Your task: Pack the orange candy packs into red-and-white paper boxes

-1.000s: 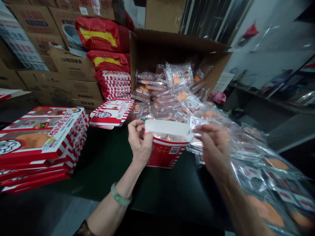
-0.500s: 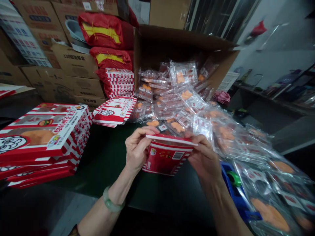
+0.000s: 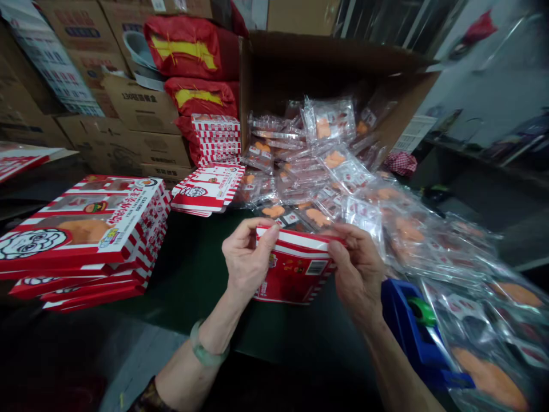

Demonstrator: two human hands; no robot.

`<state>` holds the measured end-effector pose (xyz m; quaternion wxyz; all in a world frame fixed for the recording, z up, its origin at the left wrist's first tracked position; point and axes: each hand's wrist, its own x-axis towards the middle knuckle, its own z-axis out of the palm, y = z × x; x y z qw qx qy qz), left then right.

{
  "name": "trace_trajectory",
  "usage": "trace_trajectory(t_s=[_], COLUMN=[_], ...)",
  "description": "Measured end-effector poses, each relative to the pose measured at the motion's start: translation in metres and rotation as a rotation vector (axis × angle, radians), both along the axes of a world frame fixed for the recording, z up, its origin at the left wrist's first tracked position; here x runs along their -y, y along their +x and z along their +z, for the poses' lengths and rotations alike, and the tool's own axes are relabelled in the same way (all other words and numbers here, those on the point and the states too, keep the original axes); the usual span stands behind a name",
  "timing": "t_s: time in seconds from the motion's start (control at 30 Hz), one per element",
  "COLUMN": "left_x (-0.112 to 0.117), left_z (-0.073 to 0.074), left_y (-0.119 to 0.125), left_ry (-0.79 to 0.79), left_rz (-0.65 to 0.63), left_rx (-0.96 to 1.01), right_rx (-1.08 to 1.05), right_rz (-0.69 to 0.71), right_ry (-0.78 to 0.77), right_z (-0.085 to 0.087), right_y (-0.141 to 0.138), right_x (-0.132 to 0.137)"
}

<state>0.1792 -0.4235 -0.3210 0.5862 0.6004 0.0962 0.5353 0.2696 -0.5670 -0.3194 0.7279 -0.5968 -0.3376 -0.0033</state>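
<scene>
At far left, a stack of flat red-and-white cartons (image 3: 86, 240) lies on the dark worktop (image 3: 193, 274). The left hand (image 3: 249, 257) and right hand (image 3: 358, 272) each pinch an upper edge of an open red-and-white carton (image 3: 295, 269), holding it over the worktop. Farther right, a blue tape dispenser (image 3: 412, 326) sits among clear plastic-wrapped packets (image 3: 433, 240).

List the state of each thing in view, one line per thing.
Left hand: pinching the carton's top edge
Right hand: gripping the carton's other end
Red-and-white carton: folded up, upright
Cardboard box: flaps open, heaped with clear plastic bags
Blue tape dispenser: lying by the bags, untouched
Flat cartons: stacked unfolded
</scene>
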Motion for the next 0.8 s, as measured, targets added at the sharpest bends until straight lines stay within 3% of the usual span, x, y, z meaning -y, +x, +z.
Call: trace_trajectory(t_s=[0.07, 0.17, 0.27, 0.37, 0.57, 0.8], left_x=[0.002, 0.000, -0.006, -0.013, -0.017, -0.020], left_z=[-0.001, -0.001, -0.002, -0.007, -0.017, -0.009], left_y=[0.001, 0.000, -0.003, -0.004, -0.002, -0.006], left_ry=[-0.015, 0.009, 0.097, 0.200, 0.370, 0.679], left_rz=[0.031, -0.037, -0.169, -0.219, -0.074, 0.119], left_rx=[0.014, 0.061, 0.138, 0.210, 0.231, 0.148], right_rx=[0.088, 0.199, 0.324, 0.474, 0.734, 0.726], right_rz=[-0.094, -0.083, 0.007, 0.016, -0.129, -0.209], right_ry=[-0.099, -0.209, -0.187, -0.090, -0.040, 0.008], right_z=[0.004, 0.015, 0.019, 0.010, -0.010, -0.019], right_y=[-0.002, -0.003, -0.001, 0.001, 0.002, 0.001], right_x=[0.002, 0.009, 0.015, 0.017, 0.013, 0.006])
